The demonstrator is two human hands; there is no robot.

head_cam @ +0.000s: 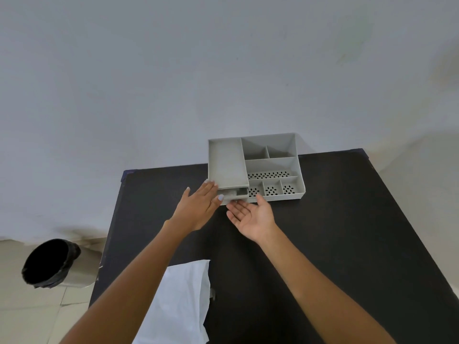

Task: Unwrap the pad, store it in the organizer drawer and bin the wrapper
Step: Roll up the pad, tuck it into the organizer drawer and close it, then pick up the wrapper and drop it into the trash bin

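A grey plastic organizer (pixel 273 165) stands at the far edge of the black table (pixel 335 232). Its drawer (pixel 236 193) at the lower left front is pulled out a little, with something pale inside that I cannot make out. My left hand (pixel 198 207) lies flat, fingers apart, against the drawer's left front corner. My right hand (pixel 252 216) is palm up and open just below the drawer front, holding nothing. A white wrapper (pixel 181 301) lies spread on the table's near edge between my forearms.
A round bin (pixel 49 263) lined with a black bag stands on the tiled floor left of the table. The organizer has several open compartments, some with perforated bottoms. A pale wall rises behind the table.
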